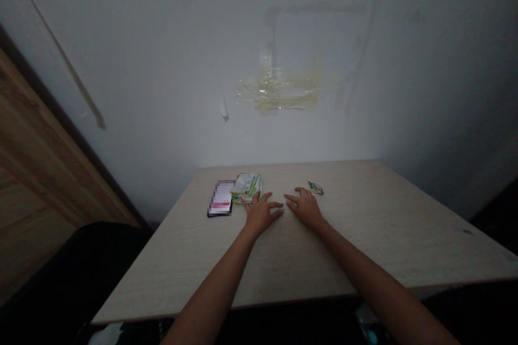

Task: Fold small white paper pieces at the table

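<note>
My left hand (261,214) is low over the table with its fingers spread. Its fingertips lie by the near edge of a stack of green and white packets (246,186). Facing it from the right is my right hand (306,209), fingers stretched out and apart. A tiny pale thing (284,206) shows in the gap between the two hands; it is too small to name, and I cannot tell whether a fingertip touches it. Just beyond my right hand lies a single small green packet (315,188), apart from the stack.
A phone (220,198) with a lit, pixelated screen lies left of the stack. The pale wooden table (170,264) meets a grey wall (162,91) bearing old clear tape (279,91). A wooden panel (36,172) and a black shape (81,264) stand at the left.
</note>
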`<state>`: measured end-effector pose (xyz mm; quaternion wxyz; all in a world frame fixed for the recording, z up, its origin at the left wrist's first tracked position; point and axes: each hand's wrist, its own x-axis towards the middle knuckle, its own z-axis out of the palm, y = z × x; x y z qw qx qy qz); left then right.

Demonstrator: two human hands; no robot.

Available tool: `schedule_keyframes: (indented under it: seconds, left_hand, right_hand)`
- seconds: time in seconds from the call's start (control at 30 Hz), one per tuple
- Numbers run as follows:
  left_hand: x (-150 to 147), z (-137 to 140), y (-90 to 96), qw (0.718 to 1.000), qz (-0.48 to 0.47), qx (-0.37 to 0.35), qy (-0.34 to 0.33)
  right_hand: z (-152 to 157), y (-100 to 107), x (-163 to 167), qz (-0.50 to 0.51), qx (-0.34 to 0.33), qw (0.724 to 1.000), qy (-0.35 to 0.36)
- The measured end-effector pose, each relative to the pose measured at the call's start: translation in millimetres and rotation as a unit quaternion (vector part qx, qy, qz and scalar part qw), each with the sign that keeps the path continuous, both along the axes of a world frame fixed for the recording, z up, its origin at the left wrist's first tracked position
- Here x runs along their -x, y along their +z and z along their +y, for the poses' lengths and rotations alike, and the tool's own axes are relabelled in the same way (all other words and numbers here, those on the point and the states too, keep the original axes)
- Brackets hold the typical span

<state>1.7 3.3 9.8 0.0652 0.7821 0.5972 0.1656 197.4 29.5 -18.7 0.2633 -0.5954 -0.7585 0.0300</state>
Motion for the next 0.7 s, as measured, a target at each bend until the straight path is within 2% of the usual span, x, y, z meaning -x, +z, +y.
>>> schedule_keyframes:
  seconds: [0.17, 0.3, 0.7]
  left_hand:
    - [-6, -4, -3.2, 0.999, 0.017, -0.030, 0.008]
    - [-10, -5, -2.6, 0.999, 0.032, -0.026, 0.008]
    - [-6, -1, -2.1, 0.999, 0.031, 0.008, 0.004]
  right_hand:
    - [2, -3, -7, 0.046, -0.020, 0.998, 0.026]
    - [2, -3, -9, 0.079, -0.028, 0.996, 0.034]
    - [-4, 11, 3, 0.027, -0.018, 0.999, -0.005]
